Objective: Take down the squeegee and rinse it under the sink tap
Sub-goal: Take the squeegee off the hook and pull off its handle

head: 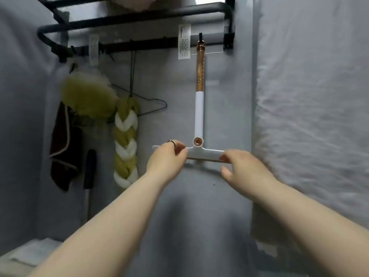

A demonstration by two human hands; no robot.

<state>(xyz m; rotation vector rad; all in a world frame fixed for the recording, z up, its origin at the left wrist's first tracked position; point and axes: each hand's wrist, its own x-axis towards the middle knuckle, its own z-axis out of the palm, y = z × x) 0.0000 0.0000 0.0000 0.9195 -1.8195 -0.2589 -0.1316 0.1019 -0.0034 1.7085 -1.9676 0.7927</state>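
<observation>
The squeegee (199,116) hangs upright on the grey wall (223,196), its top end caught on a small black hook (200,36) of the black rack (139,45) above. It has the shape of an upside-down T. The upper part of the handle is copper-brown and shiny, the lower part is white, and at the joint with the white crossbar there is a round copper-coloured ring. Under the crossbar a thin dark strip is visible, probably the rubber blade, but it is blurred. The left hand (166,158), with a ring on one finger, grips the left half of the crossbar with the fingers curled around it; only the tip of the bar comes out beyond the knuckles. The right hand (243,168) holds the right end of the crossbar, the fingers bent over it and the thumb below; if the thumb touches the bar, I cannot tell. Both hands cover much of the crossbar, so its full length is not seen. The print on the white label (184,42) beside the handle top is too small to read. The top of the rack is cut off by the picture edge, and the whole picture is a little soft.
</observation>
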